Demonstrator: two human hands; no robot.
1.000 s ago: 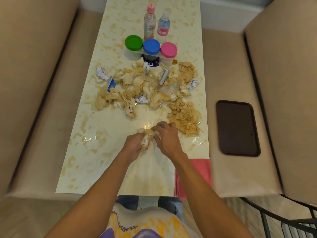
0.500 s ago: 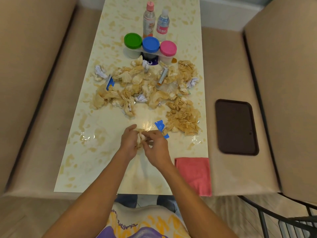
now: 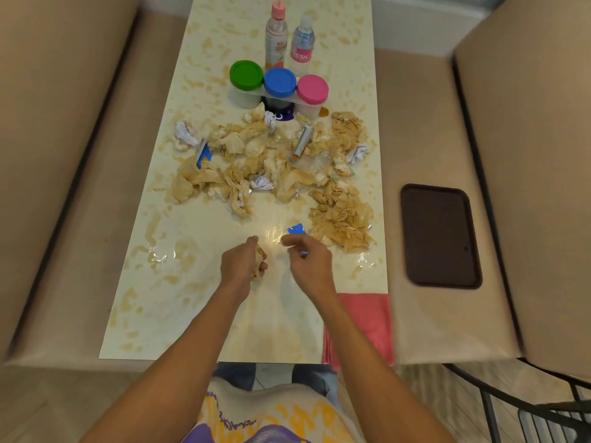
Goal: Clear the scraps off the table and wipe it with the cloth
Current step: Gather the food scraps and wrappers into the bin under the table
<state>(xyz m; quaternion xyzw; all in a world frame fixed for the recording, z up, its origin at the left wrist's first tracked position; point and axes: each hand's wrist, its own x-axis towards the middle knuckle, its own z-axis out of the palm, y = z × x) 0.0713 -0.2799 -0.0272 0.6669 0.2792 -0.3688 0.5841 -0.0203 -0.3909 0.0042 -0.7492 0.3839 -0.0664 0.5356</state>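
Observation:
My left hand (image 3: 241, 265) grips a crumpled tan scrap (image 3: 260, 255) just above the cream table (image 3: 179, 282). My right hand (image 3: 308, 262) hovers beside it with loosely curled fingers and holds nothing I can see. It partly covers a blue wrapper (image 3: 296, 230) lying on the table. A wide heap of tan and white scraps (image 3: 256, 161) fills the table's middle, with a mound of crisp-like pieces (image 3: 342, 215) at its right. A pink-red cloth (image 3: 367, 324) lies at the near right corner, partly hidden by my right forearm.
Three jars with green (image 3: 246, 75), blue (image 3: 279, 82) and pink (image 3: 312, 89) lids stand behind the heap, with two bottles (image 3: 275, 36) further back. A dark brown tray (image 3: 441, 235) lies on the right bench. Beige benches flank the table. A black metal chair (image 3: 527, 410) is at the bottom right.
Both hands were pressed together on one scrap wad. My right hand has come off it and moved right over the blue wrapper, while my left hand keeps the wad.

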